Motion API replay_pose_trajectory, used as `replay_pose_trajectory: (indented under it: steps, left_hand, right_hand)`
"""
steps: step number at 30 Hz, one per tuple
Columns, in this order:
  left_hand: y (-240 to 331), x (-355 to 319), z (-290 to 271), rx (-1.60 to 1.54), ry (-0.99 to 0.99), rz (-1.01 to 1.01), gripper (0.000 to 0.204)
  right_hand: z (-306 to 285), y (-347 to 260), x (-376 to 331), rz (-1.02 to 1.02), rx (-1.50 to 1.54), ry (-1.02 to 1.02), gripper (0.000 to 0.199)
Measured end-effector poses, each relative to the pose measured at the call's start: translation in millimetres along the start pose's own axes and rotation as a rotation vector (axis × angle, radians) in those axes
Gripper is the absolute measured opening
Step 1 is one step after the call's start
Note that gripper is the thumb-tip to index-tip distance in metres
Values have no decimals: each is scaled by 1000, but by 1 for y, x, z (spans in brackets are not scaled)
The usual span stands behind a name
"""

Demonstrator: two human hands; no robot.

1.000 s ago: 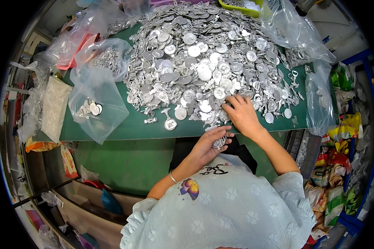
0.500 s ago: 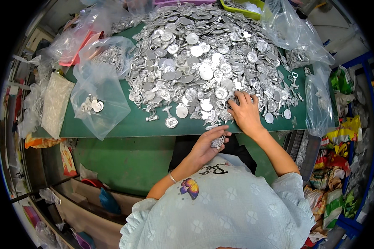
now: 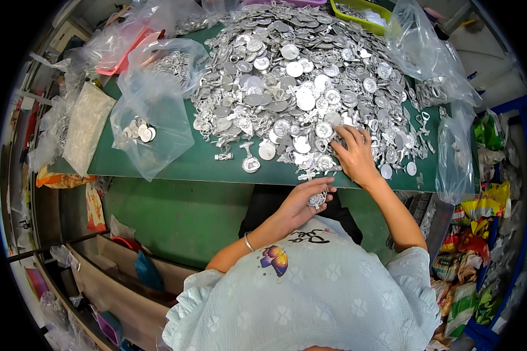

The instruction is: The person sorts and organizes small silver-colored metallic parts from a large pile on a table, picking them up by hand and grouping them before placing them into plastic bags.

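Observation:
Just off the table's near edge, my left hand (image 3: 301, 202) is curled, palm up, around round silver metal pendants (image 3: 317, 200); how many it holds is hidden. My right hand (image 3: 357, 161) rests on the near side of a large heap of silver metal pendants (image 3: 304, 99). Its fingers are bent and apart, with the fingertips touching loose pieces. Discs, crosses and ring-ended pieces make up the heap. A bottle-opener-shaped piece (image 3: 250, 161) and a plain disc (image 3: 267, 151) lie at its near left border.
On the green table (image 3: 216, 169), a clear plastic bag (image 3: 164, 134) lies left, with several discs (image 3: 139, 131) showing. Farther left is a filled bag (image 3: 88, 128). A pink tray (image 3: 132, 52) and a yellow-green basket (image 3: 363, 17) stand behind. More clear bags (image 3: 457, 152) hang right.
The view has shifted, so the table sits slightly higher and farther right. My left hand still cups its pendants; my right fingers have shifted slightly among the near pieces.

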State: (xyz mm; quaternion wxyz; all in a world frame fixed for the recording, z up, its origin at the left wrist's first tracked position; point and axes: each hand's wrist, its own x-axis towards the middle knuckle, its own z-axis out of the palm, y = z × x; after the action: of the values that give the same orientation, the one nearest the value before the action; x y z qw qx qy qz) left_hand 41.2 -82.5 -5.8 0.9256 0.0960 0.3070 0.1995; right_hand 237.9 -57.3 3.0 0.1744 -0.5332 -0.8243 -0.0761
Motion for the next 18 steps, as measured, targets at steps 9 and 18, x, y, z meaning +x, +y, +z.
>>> replay_pose_trajectory:
  steps: [9, 18]
  left_hand:
    - [4, -4, -5, -14, 5, 46, 30]
    - [13, -5, -1, -198, -49, 99, 44]
  right_hand:
    - [3, 10, 2, 53, 245, 202, 14]
    - [-12, -21, 4, 291, 676, 230, 7]
